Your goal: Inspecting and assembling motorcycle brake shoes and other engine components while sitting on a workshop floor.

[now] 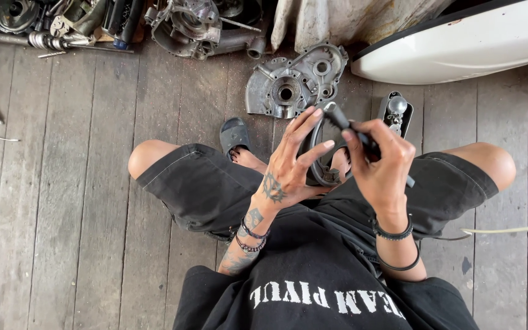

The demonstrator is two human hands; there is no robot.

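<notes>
Weathered grey floor planks (pixel 62 183), grainy and worn. Left hand (pixel 288 168), fingers spread, tips touching a black rubbery cable (pixel 314 156) looped at centre frame above the lap. Right hand (pixel 380 165) pinches the cable's end. Cast-metal engine cover (pixel 294 82), dull and pitted, at 12 o'clock.

Soft, even daylight over the plank floor (pixel 62 183), shadows faint, sharp focus throughout, glare on the white panel (pixel 472 43).
</notes>
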